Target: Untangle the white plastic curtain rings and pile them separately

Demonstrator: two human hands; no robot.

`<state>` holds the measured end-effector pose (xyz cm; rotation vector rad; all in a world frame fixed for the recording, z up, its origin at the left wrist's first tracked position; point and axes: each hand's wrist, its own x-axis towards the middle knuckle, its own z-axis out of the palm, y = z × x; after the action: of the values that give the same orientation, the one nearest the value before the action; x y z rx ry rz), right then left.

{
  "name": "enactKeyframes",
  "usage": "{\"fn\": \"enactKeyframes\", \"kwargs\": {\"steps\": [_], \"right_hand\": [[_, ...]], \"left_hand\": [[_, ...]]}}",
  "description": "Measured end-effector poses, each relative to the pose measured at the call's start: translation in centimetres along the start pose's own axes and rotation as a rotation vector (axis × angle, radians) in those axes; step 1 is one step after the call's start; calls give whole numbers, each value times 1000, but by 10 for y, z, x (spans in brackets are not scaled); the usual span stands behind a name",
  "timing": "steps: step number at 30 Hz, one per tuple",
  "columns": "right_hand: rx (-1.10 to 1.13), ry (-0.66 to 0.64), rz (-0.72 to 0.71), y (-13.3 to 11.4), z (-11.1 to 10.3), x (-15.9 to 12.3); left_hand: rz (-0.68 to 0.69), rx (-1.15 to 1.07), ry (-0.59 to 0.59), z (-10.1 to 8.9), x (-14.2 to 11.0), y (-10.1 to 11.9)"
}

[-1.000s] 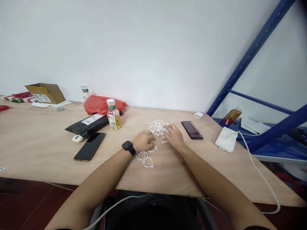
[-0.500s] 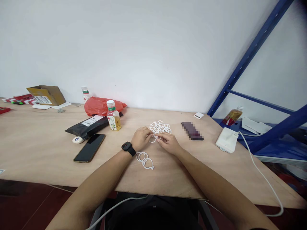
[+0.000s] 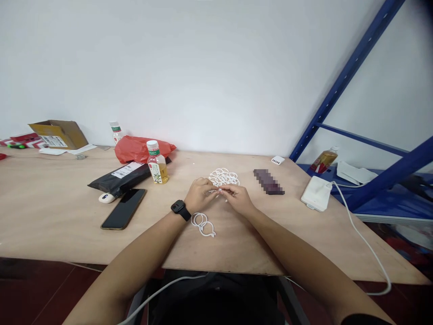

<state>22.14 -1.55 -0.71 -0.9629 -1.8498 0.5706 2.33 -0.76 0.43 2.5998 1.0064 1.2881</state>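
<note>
My left hand, with a black watch on its wrist, and my right hand meet fingertip to fingertip over the table. Both pinch a small white plastic ring, mostly covered by the fingers. Just beyond them lies a pile of white plastic rings, overlapping one another. A few more white rings lie on the wood below my left wrist, and one shows a small clasp-like knob.
On the left are a phone, a white oval case, a black parcel, a drink bottle and a red bag. At right lie a blurred dark item, a white power block with cable, and a blue rack.
My fingertips have closed in around the ring, whose loop showed below them before and is now mostly hidden. The whole view has shifted slightly.
</note>
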Motion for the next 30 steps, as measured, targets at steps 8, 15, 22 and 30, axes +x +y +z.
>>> {"fn": "enactKeyframes", "kwargs": {"steps": [8,15,22,30], "right_hand": [[108,-43,53,-2,-2,1],[94,-66,91,-2,5,1],[-242,42,-116,-2,1,5],[-349,-185,-216,-30,39,-6]], "left_hand": [[44,-76,3,0,1,1],[37,-95,-51,-1,2,1],[-10,-21,-220,-22,8,-9],[-251,127,-257,-18,-2,-40]]}}
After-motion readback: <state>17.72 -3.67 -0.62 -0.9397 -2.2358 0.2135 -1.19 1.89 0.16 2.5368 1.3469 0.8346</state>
